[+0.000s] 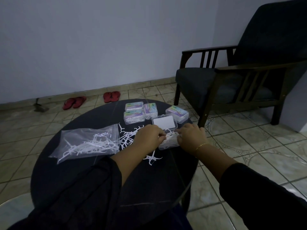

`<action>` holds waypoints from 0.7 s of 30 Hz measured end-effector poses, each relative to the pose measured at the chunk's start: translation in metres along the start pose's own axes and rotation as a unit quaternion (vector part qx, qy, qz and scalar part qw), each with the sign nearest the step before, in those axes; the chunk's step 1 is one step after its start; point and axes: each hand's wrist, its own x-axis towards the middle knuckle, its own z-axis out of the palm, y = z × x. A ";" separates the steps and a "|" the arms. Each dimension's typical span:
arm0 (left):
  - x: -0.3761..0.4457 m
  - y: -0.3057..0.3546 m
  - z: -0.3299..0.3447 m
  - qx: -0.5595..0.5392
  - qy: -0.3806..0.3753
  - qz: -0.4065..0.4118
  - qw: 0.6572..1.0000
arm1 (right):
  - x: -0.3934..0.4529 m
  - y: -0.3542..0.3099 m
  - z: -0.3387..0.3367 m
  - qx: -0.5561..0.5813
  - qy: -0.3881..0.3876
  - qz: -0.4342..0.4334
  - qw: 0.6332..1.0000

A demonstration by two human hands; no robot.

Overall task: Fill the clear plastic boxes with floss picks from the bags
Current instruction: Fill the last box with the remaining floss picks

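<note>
You sit in a dim room facing a plain pale wall (99, 39), with a beige tiled floor (249, 146) below. A dark wooden armchair (240, 77) stands at your right, two pairs of red sandals (93, 99) lie near the skirting, and a round dark table (79, 171) stands before you

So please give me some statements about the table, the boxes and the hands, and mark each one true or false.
1. Four closed clear plastic boxes with colourful labels stand at the far side of the round dark table. True.
2. The clear plastic bag of white floss picks lies right of both hands. False: it lies left of them.
3. The left hand and right hand work at an open clear box. True.
4. Blue slippers lie on the floor. False: the slippers are red.
</note>
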 end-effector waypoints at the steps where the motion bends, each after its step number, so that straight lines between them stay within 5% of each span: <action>1: -0.003 -0.001 0.000 0.005 0.016 -0.001 1.000 | -0.002 -0.001 0.000 -0.009 0.012 -0.010 1.000; 6: -0.026 -0.013 0.011 0.045 0.078 0.043 0.995 | -0.007 -0.005 -0.003 -0.065 -0.017 -0.098 0.993; 11: -0.033 -0.018 0.020 0.068 0.058 0.071 0.993 | -0.001 -0.006 -0.004 -0.054 0.024 -0.070 0.996; 21: -0.034 -0.013 0.027 0.083 0.038 0.042 0.995 | 0.005 -0.016 0.002 0.025 -0.057 -0.031 0.998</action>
